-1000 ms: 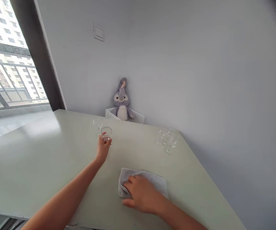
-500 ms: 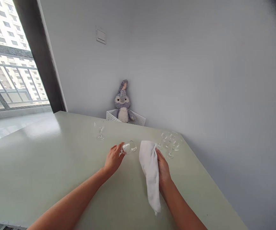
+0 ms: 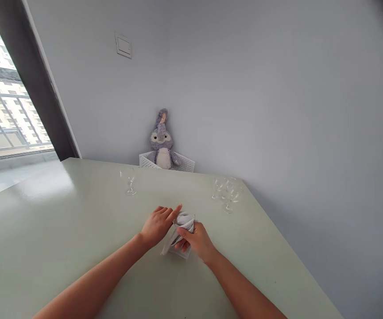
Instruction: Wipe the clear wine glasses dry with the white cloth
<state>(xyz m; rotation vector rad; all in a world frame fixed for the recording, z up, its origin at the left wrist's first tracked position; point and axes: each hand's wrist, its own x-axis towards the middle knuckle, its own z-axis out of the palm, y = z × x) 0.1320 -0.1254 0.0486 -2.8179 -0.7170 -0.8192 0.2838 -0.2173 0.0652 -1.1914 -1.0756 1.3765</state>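
Note:
My left hand (image 3: 158, 224) is closed at the base end of a stemmed glass (image 3: 194, 218), tilted on its side above the table. Little of the glass shows, since a white cloth (image 3: 185, 221) bunches in or around its bowl; I cannot tell which. My right hand (image 3: 196, 239) is wrapped round the cloth and presses it against the glass, thumb on top, with the loose end hanging below. The two hands are close together near the middle of the table.
Several clear stemmed glasses (image 3: 227, 195) stand grouped upright at the right back of the pale green table (image 3: 78, 239). Another glass (image 3: 130, 182) stands alone at the left back. Behind the far edge, a plush toy (image 3: 163, 150) sits in a white basket (image 3: 187, 165) against the wall.
My right hand has brought the cloth left onto the glass, and the glass is now mostly covered. The whole view has shifted slightly, so the background sits further left.

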